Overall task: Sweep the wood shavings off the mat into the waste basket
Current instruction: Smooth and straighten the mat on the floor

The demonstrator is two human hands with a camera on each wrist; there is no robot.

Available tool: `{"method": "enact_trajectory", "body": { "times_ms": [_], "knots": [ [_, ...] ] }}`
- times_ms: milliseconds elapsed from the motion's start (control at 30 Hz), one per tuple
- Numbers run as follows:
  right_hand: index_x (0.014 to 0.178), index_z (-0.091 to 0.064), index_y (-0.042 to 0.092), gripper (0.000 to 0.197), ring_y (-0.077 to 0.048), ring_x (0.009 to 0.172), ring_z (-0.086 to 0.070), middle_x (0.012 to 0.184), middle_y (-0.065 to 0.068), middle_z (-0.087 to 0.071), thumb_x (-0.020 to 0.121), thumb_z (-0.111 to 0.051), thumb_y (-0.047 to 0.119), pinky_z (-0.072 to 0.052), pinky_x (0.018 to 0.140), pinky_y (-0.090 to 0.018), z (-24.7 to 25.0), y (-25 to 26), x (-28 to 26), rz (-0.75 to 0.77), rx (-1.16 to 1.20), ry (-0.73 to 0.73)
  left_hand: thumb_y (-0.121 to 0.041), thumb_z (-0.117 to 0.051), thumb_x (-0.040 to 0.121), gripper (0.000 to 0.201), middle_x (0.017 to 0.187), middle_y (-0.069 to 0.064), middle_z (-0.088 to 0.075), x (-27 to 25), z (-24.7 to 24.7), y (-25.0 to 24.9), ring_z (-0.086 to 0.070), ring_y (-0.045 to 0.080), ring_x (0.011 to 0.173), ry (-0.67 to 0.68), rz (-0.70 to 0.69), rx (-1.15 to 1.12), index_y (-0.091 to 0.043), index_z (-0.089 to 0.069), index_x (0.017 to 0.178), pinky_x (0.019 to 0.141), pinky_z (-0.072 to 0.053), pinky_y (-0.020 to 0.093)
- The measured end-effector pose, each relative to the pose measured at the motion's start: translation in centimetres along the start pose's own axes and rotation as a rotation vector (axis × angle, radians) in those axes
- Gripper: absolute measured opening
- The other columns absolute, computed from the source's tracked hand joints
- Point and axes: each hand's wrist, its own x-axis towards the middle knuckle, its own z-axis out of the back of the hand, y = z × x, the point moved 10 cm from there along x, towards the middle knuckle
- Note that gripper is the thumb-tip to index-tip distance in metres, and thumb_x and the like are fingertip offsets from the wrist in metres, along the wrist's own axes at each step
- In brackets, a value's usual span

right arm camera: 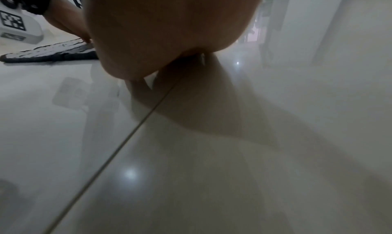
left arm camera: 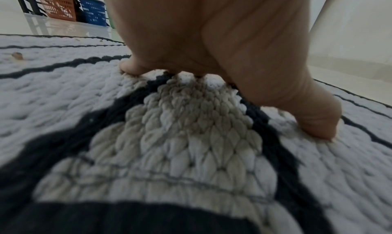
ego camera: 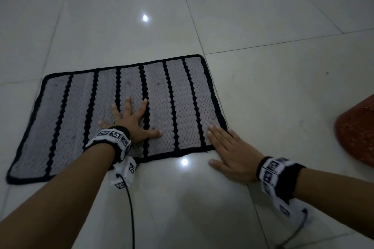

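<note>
A grey woven mat (ego camera: 174, 95) with black stripes and a black border lies flat on the tiled floor. My left hand (ego camera: 131, 119) presses flat on its middle with the fingers spread wide; in the left wrist view the palm (left arm camera: 191, 36) bears down on the mat (left arm camera: 191, 137). A small brown wood shaving (left arm camera: 17, 55) lies on the weave at the far left there. My right hand (ego camera: 228, 149) lies flat with fingers together, its fingertips on the mat's near right corner and the palm on the floor. The orange mesh waste basket (ego camera: 358, 129) lies tipped at the right edge.
Glossy pale floor tiles (ego camera: 263, 26) surround the mat and mirror ceiling lights. An orange crate (left arm camera: 57, 2) and a blue crate (left arm camera: 93, 11) stand by black railings far behind the mat. A black cable (ego camera: 130, 214) trails from my left wrist.
</note>
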Motion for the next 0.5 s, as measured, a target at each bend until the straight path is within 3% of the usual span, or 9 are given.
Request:
{"method": "enact_trajectory", "body": {
  "times_ms": [167, 367, 500],
  "knots": [
    [0.148, 0.023, 0.009, 0.083, -0.021, 0.143, 0.030, 0.155, -0.008, 0.031, 0.095, -0.005, 0.066, 0.013, 0.119, -0.035, 0.0, 0.1, -2.8, -0.102, 0.045, 0.093, -0.095, -0.054, 0.044, 0.123, 0.152, -0.013, 0.038, -0.1, 0.0, 0.0, 0.030, 0.036, 0.141, 0.000, -0.002, -0.003, -0.064, 0.021, 0.136, 0.103, 0.001, 0.078],
    [0.151, 0.017, 0.011, 0.086, -0.020, 0.146, 0.025, 0.159, -0.007, 0.024, 0.089, 0.004, 0.070, 0.005, 0.122, -0.042, 1.4, 1.0, 1.1, -0.004, 0.027, 0.023, -0.098, -0.051, 0.040, 0.124, 0.153, -0.014, 0.037, 0.2, -0.1, 0.2, 0.028, 0.036, 0.142, -0.008, -0.004, 0.004, -0.065, 0.023, 0.134, 0.105, -0.002, 0.077],
    [0.149, 0.023, 0.016, 0.082, -0.012, 0.143, 0.031, 0.157, -0.001, 0.030, 0.095, -0.012, 0.067, 0.006, 0.122, -0.039, -0.2, -0.8, -1.2, -0.059, 0.109, 0.024, -0.098, -0.051, 0.039, 0.125, 0.153, -0.014, 0.036, 0.4, -0.1, 0.1, 0.027, 0.037, 0.142, 0.000, -0.006, 0.011, -0.064, 0.024, 0.134, 0.105, -0.003, 0.077]
  ]
}}
